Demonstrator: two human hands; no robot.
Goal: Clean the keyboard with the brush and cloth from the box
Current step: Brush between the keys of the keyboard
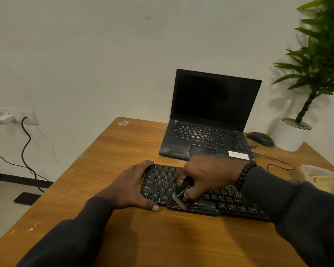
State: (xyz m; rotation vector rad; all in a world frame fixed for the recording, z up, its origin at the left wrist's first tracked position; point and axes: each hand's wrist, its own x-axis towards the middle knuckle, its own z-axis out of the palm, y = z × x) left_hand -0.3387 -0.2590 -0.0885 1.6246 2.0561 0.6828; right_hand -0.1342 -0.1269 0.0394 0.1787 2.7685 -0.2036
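Keyboard: a flat black plastic keyboard (199, 191) lies on the brown wooden counter (108, 155), just in front of the open black laptop (208, 120).
Left hand: the left hand (132, 186) rests at the keyboard's left end, fingers over its far corner, thumb along its near edge; the grip is clamped loosely on that end.
Right hand: the right hand (208, 174) hovers above the middle of the keyboard, its grip closed around a small black-handled brush (182, 191).
Brush: tilted down and to the left, its pale bristles touch the keyboard's near edge by the space bar.
Wrist: a black beaded bracelet (246, 173) sits at the right wrist, beside the dark sleeve.
Box: a clear plastic box (316, 177) stands to the right of the keyboard, near the counter's edge, with a pale yellow cloth (323, 183) inside.
Mouse: a dark mouse (260, 138) lies behind and to the right of the keyboard, beside the laptop.
Plant: a green leafy plant in a white pot (291, 134) stands further right of the mouse.
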